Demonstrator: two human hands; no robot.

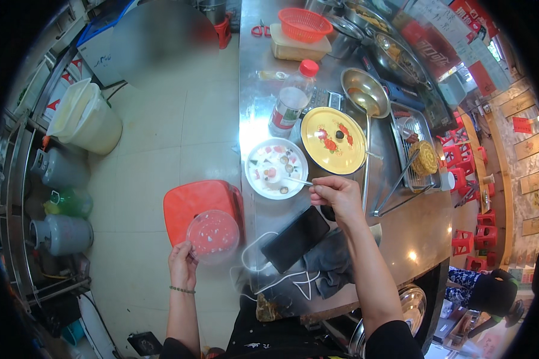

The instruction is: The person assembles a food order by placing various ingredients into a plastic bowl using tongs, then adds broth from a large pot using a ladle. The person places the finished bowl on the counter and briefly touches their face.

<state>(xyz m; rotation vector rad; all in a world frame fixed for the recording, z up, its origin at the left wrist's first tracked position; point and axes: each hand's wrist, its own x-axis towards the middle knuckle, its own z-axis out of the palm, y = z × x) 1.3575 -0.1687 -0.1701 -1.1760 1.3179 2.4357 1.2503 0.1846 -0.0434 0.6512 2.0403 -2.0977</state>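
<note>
My left hand (pixel 182 263) grips a clear round plastic lid (pixel 212 236), holding it above a red plastic stool (pixel 188 203) beside the counter. My right hand (pixel 336 196) pinches a thin spoon (pixel 296 180) whose tip rests in a white bowl (pixel 276 168) of pale liquid with red and dark pieces. The bowl stands on the steel counter (pixel 263 113), right next to a yellow flowered round lid (pixel 332 140). A black phone (pixel 295 239) with a white cable lies just below my right wrist, on a grey cloth (pixel 332 263).
A clear bottle with a red cap (pixel 291 99), a steel ladle bowl (pixel 365 91), a wire rack with a round fried cake (pixel 425 157), an orange basket (pixel 305 25). On the floor at left: a white bin (pixel 87 119), gas cylinders (pixel 60 233). A seated person (pixel 491 290) at lower right.
</note>
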